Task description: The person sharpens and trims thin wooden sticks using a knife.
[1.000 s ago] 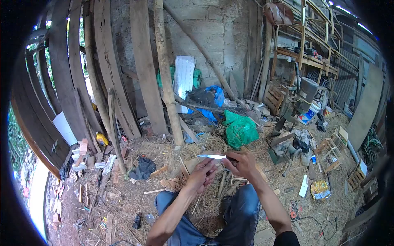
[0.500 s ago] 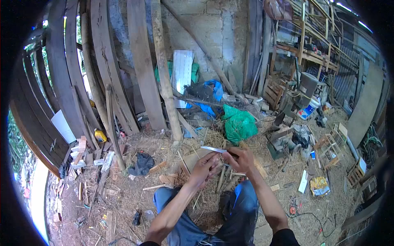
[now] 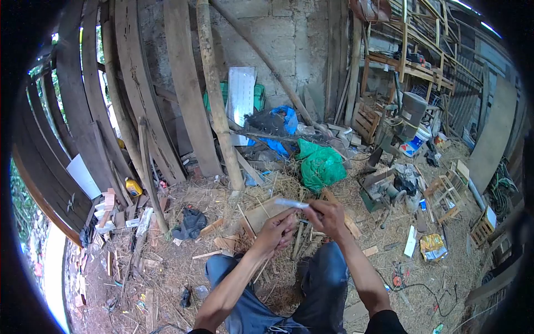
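Observation:
In the head view my right hand (image 3: 328, 217) is closed around the handle of a knife (image 3: 290, 204). Its pale blade points left, above the fingers of my other hand, and looks slightly blurred. My left hand (image 3: 276, 232) is curled closed just below and left of the knife. A thin pale stick (image 3: 262, 271) appears to run out under that hand, toward my lap; the gripped part is hidden by the fingers. Both hands are close together above my knees, and I cannot tell whether the blade touches the stick.
Straw and wood scraps litter the ground. A green plastic bag (image 3: 321, 167) lies ahead, beside a leaning pole (image 3: 221, 122). A black bag (image 3: 192, 224) is at left, a yellow bottle (image 3: 133, 187) farther left. On the right are a wooden stool frame (image 3: 442, 196), gold packet (image 3: 433, 247) and bucket (image 3: 416, 142).
The knife blade has shifted slightly right and tilted a little, with my right hand. My left hand stays nearly in place. The view has turned slightly, moving the background left.

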Motion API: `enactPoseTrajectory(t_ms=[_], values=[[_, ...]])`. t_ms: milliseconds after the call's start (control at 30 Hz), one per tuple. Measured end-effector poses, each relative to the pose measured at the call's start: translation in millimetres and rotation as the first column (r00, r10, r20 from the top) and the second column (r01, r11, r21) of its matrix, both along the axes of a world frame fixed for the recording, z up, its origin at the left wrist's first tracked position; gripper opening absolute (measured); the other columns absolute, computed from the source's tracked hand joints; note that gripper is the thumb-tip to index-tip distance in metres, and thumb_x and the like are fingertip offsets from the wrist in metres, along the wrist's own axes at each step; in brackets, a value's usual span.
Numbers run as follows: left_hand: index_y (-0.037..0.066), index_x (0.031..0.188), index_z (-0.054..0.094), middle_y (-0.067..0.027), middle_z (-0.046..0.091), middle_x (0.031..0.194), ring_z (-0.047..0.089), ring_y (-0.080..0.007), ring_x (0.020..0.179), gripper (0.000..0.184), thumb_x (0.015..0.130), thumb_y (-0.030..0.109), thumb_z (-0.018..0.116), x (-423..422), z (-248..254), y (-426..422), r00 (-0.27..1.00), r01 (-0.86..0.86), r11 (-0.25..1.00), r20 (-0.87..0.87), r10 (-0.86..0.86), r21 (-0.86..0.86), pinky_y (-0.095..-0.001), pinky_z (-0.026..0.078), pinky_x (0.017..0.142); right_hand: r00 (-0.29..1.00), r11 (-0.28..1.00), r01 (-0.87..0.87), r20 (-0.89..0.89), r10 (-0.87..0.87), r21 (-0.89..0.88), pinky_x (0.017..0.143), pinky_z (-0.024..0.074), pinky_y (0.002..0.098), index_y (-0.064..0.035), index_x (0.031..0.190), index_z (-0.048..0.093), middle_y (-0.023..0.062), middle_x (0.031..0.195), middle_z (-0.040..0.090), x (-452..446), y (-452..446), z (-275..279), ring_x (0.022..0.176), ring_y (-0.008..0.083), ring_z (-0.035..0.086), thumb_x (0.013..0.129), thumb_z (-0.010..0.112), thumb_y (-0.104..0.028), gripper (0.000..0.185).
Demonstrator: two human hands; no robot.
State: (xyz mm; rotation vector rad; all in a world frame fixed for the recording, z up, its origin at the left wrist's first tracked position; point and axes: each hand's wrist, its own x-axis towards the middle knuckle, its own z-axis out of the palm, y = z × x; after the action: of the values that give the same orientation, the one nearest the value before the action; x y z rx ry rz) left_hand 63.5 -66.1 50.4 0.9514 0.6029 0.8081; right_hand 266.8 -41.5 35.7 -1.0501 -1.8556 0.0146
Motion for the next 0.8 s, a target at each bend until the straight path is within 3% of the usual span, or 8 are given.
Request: enactPoseTrajectory(t_ms=[67,100,200,300,567,633,733,800], values=[[0.017,0.137,0.039,0.0054,0.040,0.072,0.035,-0.0018,0.045,0.041,0.097,0.021,0.046,-6,-1,-10,0.978,0.122,0.992,-0.173,-0.113,0.042,-0.0160,0.027,0.037,0.950,0.950,0.290,-0.083,-0.300,-0.118,0.050,0.0447,0.0375,-0.0049,0.084,0.066,0.0137,0.063,0.060,25,14,-10,0.058,0.0324,0.061,0.085,0.060,-0.029,0.025],[0.017,0.137,0.039,0.0054,0.040,0.072,0.035,-0.0018,0.045,0.041,0.097,0.021,0.046,-9,1,-13,0.977,0.123,0.992,-0.182,-0.113,0.042,-0.0160,0.027,0.037,0.936,0.930,0.276,-0.153,-0.318,-0.243,0.049,0.0435,0.0379,-0.0054,0.083,0.066,0.0143,0.060,0.059,36,12,-3,0.057,0.0329,0.060,0.087,0.058,-0.030,0.026],[0.018,0.138,0.037,0.0050,0.038,0.071,0.034,-0.0022,0.044,0.042,0.097,0.021,0.045,-10,7,-12,0.998,0.049,0.998,-0.044,-0.048,0.025,-0.0159,0.027,0.036,0.943,0.941,0.278,-0.130,-0.305,-0.193,0.050,0.0441,0.0369,-0.0051,0.085,0.067,0.0150,0.061,0.060,33,2,-1,0.057,0.0305,0.062,0.086,0.059,-0.029,0.025],[0.014,0.139,0.035,0.0026,0.035,0.070,0.032,-0.0034,0.042,0.043,0.097,0.021,0.045,-2,7,0,0.991,0.013,0.998,0.133,-0.005,-0.063,-0.0170,0.026,0.033,0.989,0.996,0.081,-0.117,-0.086,-0.042,0.052,0.0465,0.0363,-0.0061,0.088,0.067,0.0124,0.068,0.064,4,-15,5,0.059,0.0289,0.063,0.085,0.061,-0.027,0.022],[0.017,0.139,0.037,0.0037,0.036,0.068,0.033,-0.0029,0.043,0.043,0.097,0.021,0.045,-4,10,-2,0.999,0.041,0.998,0.014,-0.040,-0.046,-0.0168,0.026,0.035,0.998,0.999,-0.017,0.060,0.014,0.047,0.051,0.0467,0.0355,-0.0076,0.086,0.068,0.0098,0.069,0.064,-2,-7,12,0.060,0.0285,0.063,0.083,0.063,-0.029,0.022],[0.020,0.139,0.039,0.0041,0.038,0.071,0.034,-0.0025,0.044,0.042,0.098,0.021,0.045,-10,9,-7,1.000,0.021,0.998,-0.016,-0.022,-0.066,-0.0165,0.026,0.036,0.983,0.972,0.179,0.062,-0.171,-0.152,0.050,0.0450,0.0351,-0.0080,0.085,0.069,0.0114,0.065,0.061,11,1,7,0.060,0.0286,0.062,0.083,0.063,-0.030,0.023],[0.019,0.139,0.039,0.0039,0.038,0.071,0.034,-0.0026,0.044,0.042,0.097,0.021,0.046,-17,11,-13,0.991,0.130,0.992,-0.041,-0.130,-0.001,-0.0164,0.027,0.036,0.973,0.956,0.218,-0.032,-0.228,-0.196,0.049,0.0436,0.0343,-0.0083,0.083,0.069,0.0129,0.062,0.060,30,7,12,0.059,0.0290,0.062,0.083,0.063,-0.031,0.023],[0.018,0.140,0.038,0.0039,0.038,0.071,0.035,-0.0027,0.045,0.043,0.098,0.020,0.045,-15,10,-9,0.998,0.006,1.000,-0.066,-0.006,0.003,-0.0164,0.028,0.035,0.974,0.977,0.204,-0.089,-0.210,-0.067,0.049,0.0442,0.0341,-0.0081,0.084,0.069,0.0121,0.064,0.061,15,-5,14,0.058,0.0292,0.062,0.084,0.063,-0.031,0.023]])
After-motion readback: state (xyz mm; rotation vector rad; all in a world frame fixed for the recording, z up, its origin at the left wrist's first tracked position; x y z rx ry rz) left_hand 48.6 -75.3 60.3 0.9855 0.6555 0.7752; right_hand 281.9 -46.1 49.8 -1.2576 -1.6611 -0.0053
